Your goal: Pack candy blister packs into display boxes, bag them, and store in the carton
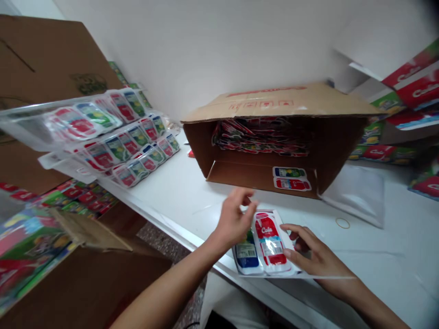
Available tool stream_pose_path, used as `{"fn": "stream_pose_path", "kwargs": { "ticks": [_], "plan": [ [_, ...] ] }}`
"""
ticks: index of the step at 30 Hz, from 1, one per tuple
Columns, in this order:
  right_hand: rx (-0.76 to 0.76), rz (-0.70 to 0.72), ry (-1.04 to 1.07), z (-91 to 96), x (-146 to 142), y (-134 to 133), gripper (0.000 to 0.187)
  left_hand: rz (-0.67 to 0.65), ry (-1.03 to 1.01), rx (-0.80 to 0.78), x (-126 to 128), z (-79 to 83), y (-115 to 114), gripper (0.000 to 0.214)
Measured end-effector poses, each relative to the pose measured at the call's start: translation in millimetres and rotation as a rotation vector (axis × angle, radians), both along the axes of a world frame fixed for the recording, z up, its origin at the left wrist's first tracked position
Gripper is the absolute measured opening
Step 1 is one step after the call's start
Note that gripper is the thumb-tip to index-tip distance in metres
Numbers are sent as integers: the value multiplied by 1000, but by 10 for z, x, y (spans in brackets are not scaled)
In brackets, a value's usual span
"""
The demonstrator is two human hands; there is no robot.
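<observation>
A clear plastic tray [290, 273] lies on the white table [394, 256] near its front edge. In it sit a red "Cola" bottle-shaped pack [270, 244] and a blue-bottomed pack [246, 254]. My left hand [235, 219] hovers over the tray's far end, fingers pinched together near the top of the packs; what they grip is hidden. My right hand [313, 256] rests on the tray's right side, fingers curled against its edge and touching the red pack.
An open cardboard box [281, 137] on its side holds stacked packs, with two loose packs [291, 178] on its flap. Filled clear trays [113, 137] are stacked at left. A rubber band [342, 223] and a plastic sheet [356, 194] lie at right. Brown cartons stand at left.
</observation>
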State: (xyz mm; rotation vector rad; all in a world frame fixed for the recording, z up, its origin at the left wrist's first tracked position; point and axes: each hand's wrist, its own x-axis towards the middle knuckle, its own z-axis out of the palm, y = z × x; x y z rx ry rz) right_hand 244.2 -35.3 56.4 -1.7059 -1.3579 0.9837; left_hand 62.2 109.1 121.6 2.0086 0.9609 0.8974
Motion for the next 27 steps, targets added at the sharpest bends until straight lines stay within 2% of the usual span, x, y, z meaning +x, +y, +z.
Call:
{"fn": "stream_pose_path", "kwargs": {
  "ticks": [2,3,4,6,9,12,16,18,20,23,25,27],
  "plan": [
    [-15,-1,-7,-26,30,0,48,273,-252,-104,-257,-134,-51,19],
    [-16,-5,-11,-38,41,-1,49,353,-352,-200,-373,-234,-102,23],
    [-13,-8,-18,-47,48,-1,49,392,-426,-314,-465,-346,-165,29],
    [-6,-4,-38,-60,55,-3,49,382,-529,-519,-556,-560,-309,39],
    [13,2,-74,-74,52,-4,49,351,-564,-651,-480,-726,-472,54],
    [44,-20,-90,-107,29,-9,48,410,-427,-621,-339,-689,-521,51],
    [79,12,-136,-138,18,-50,29,434,-104,-349,-300,-606,-514,21],
    [100,113,-161,-100,66,-98,23,359,-11,-226,-353,-594,-511,15],
    [112,243,-182,-18,151,-163,23,247,16,-163,-460,-564,-505,17],
    [83,410,-231,120,260,-253,37,-42,76,-127,-716,-434,-479,18],
    [67,425,-251,158,261,-269,46,-294,179,-144,-895,-316,-455,45],
    [92,335,-233,130,199,-236,36,-445,292,-161,-1007,-233,-446,81]
  ]
}}
